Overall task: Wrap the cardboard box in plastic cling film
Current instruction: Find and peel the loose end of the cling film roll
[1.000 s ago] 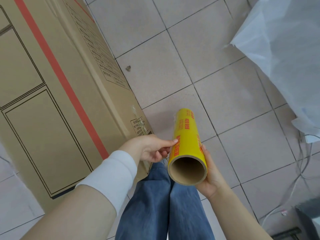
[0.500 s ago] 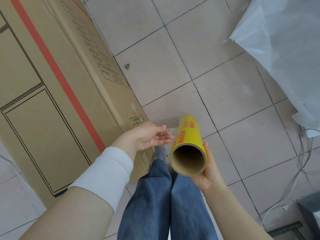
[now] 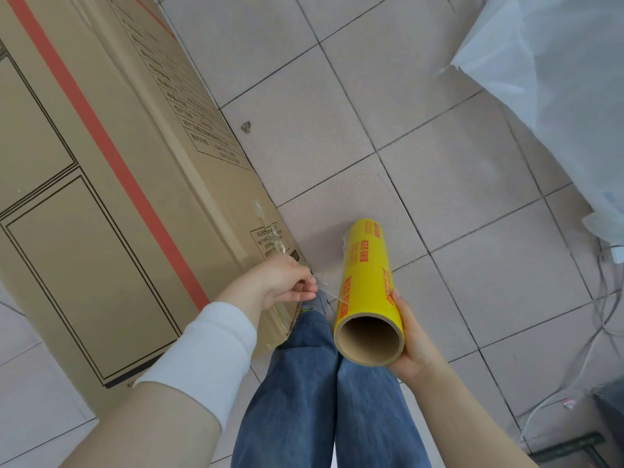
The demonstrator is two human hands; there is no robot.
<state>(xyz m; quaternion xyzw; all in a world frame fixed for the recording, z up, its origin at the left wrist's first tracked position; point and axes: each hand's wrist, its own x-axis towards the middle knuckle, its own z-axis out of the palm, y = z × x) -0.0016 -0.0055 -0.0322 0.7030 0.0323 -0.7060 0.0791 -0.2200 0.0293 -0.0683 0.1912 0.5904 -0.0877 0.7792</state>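
— Two hands, what are they doing?
— The right hand [image 3: 410,336] is wrapped around the yellow cling film roll [image 3: 366,288], holding it up over the floor [image 3: 439,163]. The left hand [image 3: 282,282] pinches a thin strip of clear film [image 3: 329,288] pulled off the roll.
— Where's the cardboard box [image 3: 101,184]?
— It stands on the floor, just beside the left hand.

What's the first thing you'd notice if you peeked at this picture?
The bright yellow cling film roll, low in the middle, held from below by the right hand with its hollow end facing the camera. Beside it the left hand pinches a thin strip of clear film pulled off the roll. A big cardboard box with a red stripe fills the left side.
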